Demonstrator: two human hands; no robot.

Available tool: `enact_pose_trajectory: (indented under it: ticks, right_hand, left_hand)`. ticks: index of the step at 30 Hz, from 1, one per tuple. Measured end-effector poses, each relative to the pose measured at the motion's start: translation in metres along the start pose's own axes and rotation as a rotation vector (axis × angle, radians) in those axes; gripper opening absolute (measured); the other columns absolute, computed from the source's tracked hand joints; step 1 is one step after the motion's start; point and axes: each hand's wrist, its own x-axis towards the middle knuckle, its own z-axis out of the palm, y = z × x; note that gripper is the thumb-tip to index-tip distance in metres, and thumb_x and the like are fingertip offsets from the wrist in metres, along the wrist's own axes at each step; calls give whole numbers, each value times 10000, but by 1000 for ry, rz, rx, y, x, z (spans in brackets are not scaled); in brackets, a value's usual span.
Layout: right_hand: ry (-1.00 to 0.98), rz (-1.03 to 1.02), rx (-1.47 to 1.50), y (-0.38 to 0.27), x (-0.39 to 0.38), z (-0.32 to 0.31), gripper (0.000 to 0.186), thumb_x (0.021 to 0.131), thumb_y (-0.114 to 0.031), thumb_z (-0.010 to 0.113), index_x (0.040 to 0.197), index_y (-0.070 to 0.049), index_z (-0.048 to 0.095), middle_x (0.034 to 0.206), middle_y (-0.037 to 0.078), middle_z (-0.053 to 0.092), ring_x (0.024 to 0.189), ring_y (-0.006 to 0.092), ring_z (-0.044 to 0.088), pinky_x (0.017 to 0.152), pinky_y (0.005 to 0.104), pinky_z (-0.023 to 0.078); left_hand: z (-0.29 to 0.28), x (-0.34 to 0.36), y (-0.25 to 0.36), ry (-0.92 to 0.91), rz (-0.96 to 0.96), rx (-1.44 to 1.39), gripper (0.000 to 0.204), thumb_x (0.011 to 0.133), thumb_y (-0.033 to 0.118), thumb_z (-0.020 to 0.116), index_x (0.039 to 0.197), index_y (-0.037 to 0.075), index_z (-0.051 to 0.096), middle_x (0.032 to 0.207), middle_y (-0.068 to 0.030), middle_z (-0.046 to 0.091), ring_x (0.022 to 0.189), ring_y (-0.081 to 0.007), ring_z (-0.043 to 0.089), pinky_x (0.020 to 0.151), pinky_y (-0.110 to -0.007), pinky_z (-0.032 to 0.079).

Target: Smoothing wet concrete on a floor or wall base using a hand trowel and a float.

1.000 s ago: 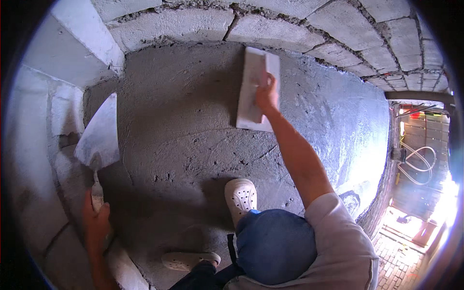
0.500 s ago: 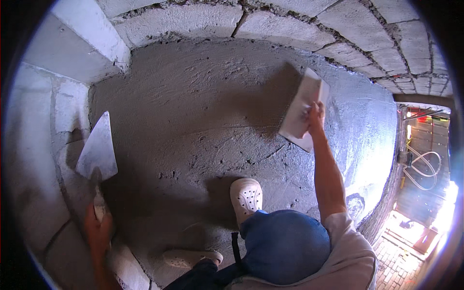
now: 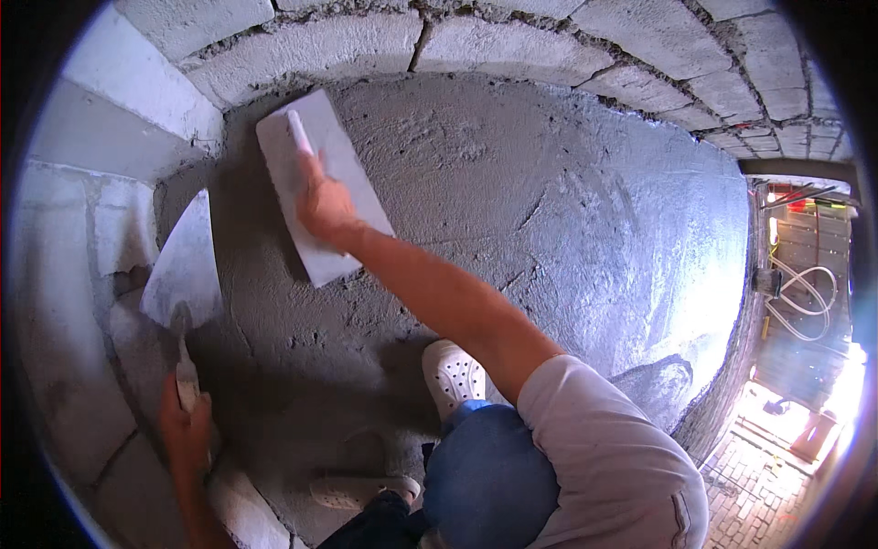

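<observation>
My right hand [image 3: 326,203] grips the handle of a broad rectangular plastering float [image 3: 352,178]. The float's plate lies against the wet grey mortar [image 3: 466,183] at its far left part, tilted with its top toward the left. In my left hand [image 3: 186,430] is a pointed trowel [image 3: 181,270], held by its pale handle with the triangular blade aimed away from me. That blade is over the edge where the mortar meets the block wall on the left. Rough ridges and small pits mark the mortar's middle; toward the right it looks smoother and shiny.
Block walls [image 3: 512,50] border the mortar at the far side and left, with a pale ledge [image 3: 119,119] at the far left. My feet in light perforated clogs [image 3: 455,375] stand on the near side. At right an opening shows a looped white hose [image 3: 805,302] and brick paving [image 3: 759,485].
My right hand has swept the float from the right across to the far left of the mortar. The left hand with the trowel has stayed nearly in place.
</observation>
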Motion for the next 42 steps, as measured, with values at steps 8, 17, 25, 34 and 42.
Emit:
enact_pose_trajectory:
  ticks: [8, 17, 25, 34, 42]
  right_hand:
    - [335, -118, -169, 124, -16, -133, 539, 891, -89, 416, 1400, -200, 277, 1356, 162, 450, 1119, 383, 530, 917, 454, 444]
    - [505, 478, 122, 193, -141, -303, 347, 903, -218, 565, 1230, -115, 507, 959, 129, 587, 723, 195, 608, 569, 322, 511]
    - [164, 298, -509, 173, -229, -264, 377, 889, -163, 563, 1225, -3, 504, 1181, 213, 583, 1019, 339, 622, 741, 373, 527]
    - [-702, -499, -391, 82, -151, -132, 571, 880, -163, 549, 1406, -254, 346, 1171, 103, 613, 831, 275, 666, 643, 369, 570]
    - [-707, -264, -594, 63, -151, -123, 555, 859, -149, 542, 1386, -204, 375, 887, 115, 655, 688, 312, 646, 620, 414, 551]
  left_hand:
    - [-2, 23, -15, -97, -32, 37, 402, 826, 128, 544, 1194, -20, 475, 1002, -116, 539, 915, -200, 505, 849, -322, 402]
    - [-11, 0, -73, -1, -232, 114, 542, 824, 107, 537, 1331, -29, 404, 1107, -137, 538, 1001, -183, 511, 868, -312, 415]
    - [-16, 2, -80, 21, -82, 125, 512, 832, 78, 528, 1323, -22, 421, 1114, -104, 561, 977, -156, 530, 859, -285, 418]
    - [-16, -6, -91, 38, 72, 212, 537, 834, 100, 559, 1328, -44, 405, 1230, -152, 519, 1110, -212, 495, 969, -327, 366]
    - [-16, -6, -115, 68, -85, 139, 565, 845, 96, 558, 1347, -77, 365, 1285, -188, 493, 1145, -240, 490, 995, -332, 353]
